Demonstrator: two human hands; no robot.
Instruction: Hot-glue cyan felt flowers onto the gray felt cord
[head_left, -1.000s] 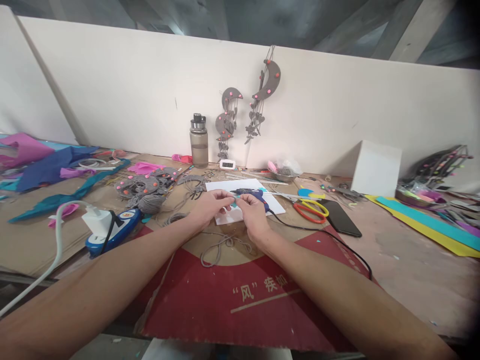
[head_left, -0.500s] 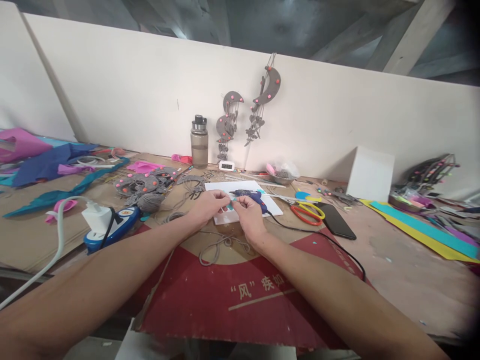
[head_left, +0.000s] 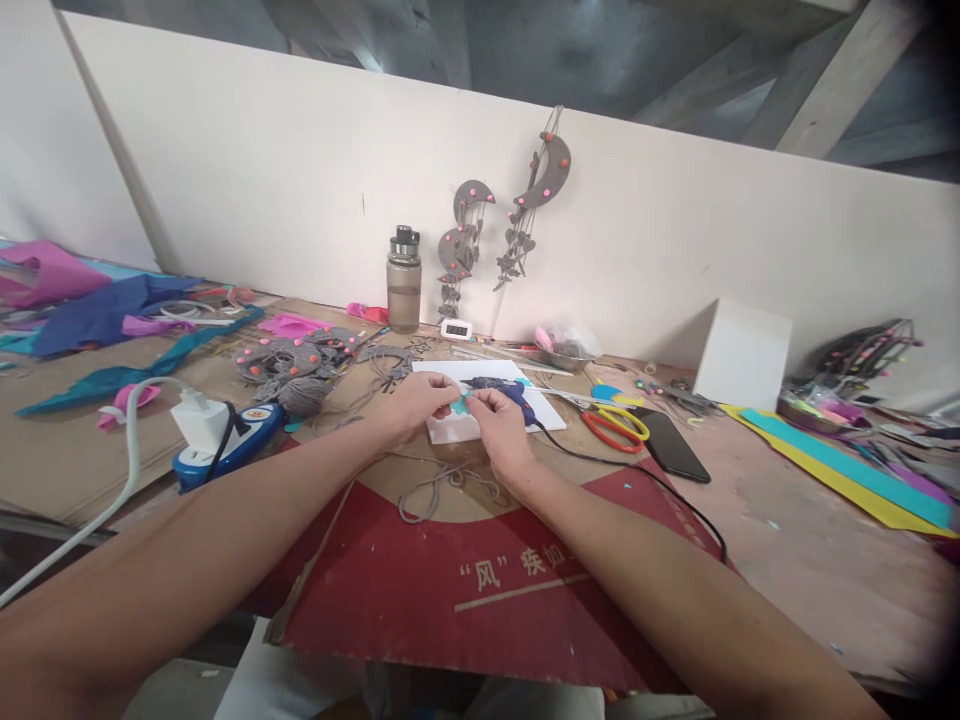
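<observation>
My fingers are drawn together in both hands: the right hand (head_left: pixel 501 425) pinches a small teal piece (head_left: pixel 460 405), while the left hand (head_left: pixel 421 402) has its fingertips narrow at the piece's nine o'clock edge, and whether they grip it too I cannot tell. The piece is between my hands, over the white board (head_left: pixel 450 433); its exact shape is too small and partly covered to make out

Taking my fingertips as the middle of the dial, the blue glue gun (head_left: pixel 517 392) lies toward two to three o'clock, partly behind my right hand, its black cable (head_left: pixel 600 461) running out toward four. Scissors (head_left: pixel 616 424) with yellow and orange handles lie at three, with the dark phone (head_left: pixel 671 445) just beyond them. A bowl (head_left: pixel 568 357) sits at two, a small clock (head_left: pixel 456 329) at twelve, and the bottle (head_left: pixel 404 295) stands upright at eleven. Grey crescents (head_left: pixel 546 175) with pink and orange dots hang on the wall between twelve and one. Grey yarn (head_left: pixel 303 395) lies at nine, and the blue power strip (head_left: pixel 229 448) between eight and nine. At six, a loose cord (head_left: pixel 435 492) curls on the red and tan cardboard (head_left: pixel 420 610)
</observation>
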